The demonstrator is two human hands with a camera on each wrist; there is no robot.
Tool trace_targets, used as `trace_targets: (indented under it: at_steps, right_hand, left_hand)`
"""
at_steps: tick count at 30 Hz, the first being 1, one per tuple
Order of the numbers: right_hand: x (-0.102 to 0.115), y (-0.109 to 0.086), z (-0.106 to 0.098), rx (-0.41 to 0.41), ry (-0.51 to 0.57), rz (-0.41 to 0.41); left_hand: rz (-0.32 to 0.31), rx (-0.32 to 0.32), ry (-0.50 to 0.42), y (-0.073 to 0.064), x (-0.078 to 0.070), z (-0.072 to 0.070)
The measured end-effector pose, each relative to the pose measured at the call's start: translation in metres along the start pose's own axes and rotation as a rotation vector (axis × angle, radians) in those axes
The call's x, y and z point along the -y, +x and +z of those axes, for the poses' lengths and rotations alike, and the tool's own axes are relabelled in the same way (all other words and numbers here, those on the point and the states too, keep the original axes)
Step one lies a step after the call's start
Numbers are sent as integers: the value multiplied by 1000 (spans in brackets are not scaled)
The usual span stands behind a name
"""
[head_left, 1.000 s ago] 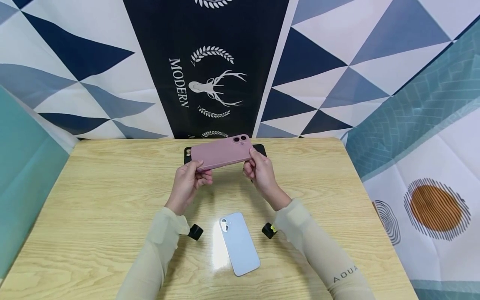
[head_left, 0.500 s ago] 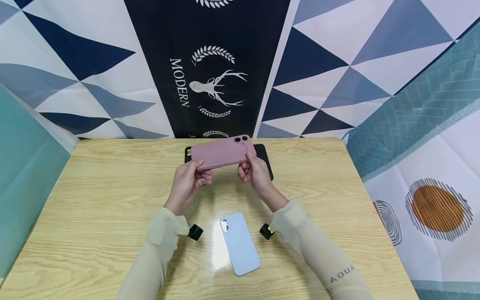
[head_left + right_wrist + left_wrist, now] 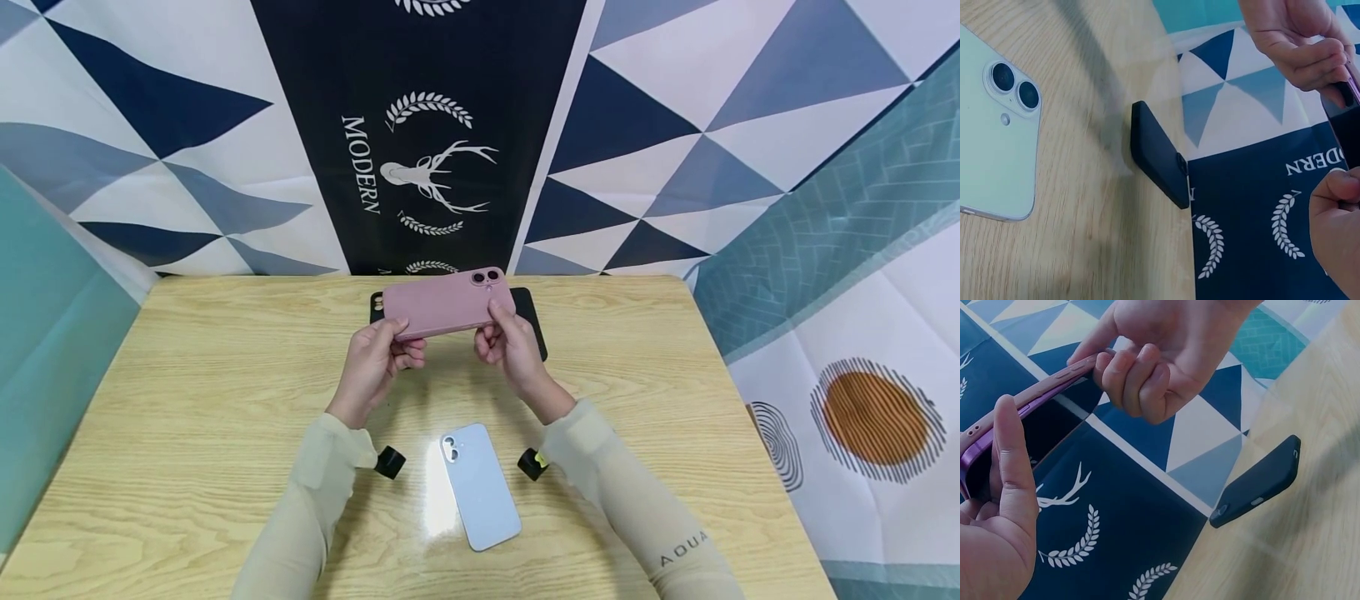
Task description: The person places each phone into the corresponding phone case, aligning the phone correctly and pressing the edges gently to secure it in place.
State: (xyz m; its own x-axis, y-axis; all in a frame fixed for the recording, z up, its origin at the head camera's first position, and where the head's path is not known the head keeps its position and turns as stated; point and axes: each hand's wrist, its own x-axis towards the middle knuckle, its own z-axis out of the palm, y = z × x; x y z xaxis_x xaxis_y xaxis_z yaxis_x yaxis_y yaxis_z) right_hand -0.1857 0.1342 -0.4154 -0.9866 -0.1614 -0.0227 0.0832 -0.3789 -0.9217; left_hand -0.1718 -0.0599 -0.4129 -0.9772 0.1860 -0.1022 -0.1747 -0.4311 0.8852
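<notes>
Both hands hold a purple-edged phone [image 3: 1029, 407] with a dark screen and a pink phone case [image 3: 444, 305] over its back, raised above the far part of the table. In the left wrist view, a thin strip of purple edge shows beside the case. My left hand [image 3: 370, 358] pinches the left end, thumb on the back. At the camera end, my right hand [image 3: 517, 354] presses its thumb on the case below the lenses, its other fingers curled at the lower edge. The screen side is hidden in the head view.
Behind the held phone, a black phone case [image 3: 529, 321] lies near the table's back edge. A pale blue phone [image 3: 480, 492] with two lenses lies back up on the wooden table [image 3: 210, 417], between the forearms. Patterned cloth [image 3: 630, 150] hangs beyond the table.
My right hand has slid left along the case's lower edge, away from its right corner, so more of the black case shows. The left hand stays nearly still.
</notes>
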Motion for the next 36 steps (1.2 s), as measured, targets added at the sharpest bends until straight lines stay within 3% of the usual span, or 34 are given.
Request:
trace_targets:
  at_steps: [8,13,23,36]
  right_hand:
    - [-5,-3,3,71,-52,22]
    - [-8,-5,4,104,-31,33]
    - [-11,-5,10,177,-55,10]
    - [-9,-5,13,161,-124,15]
  left_hand:
    - [6,11,-5,1,2,2]
    - [9,25,-25,1,4,4]
    - [8,55,-11,2,6,7]
    - [4,49,7,1,8,8]
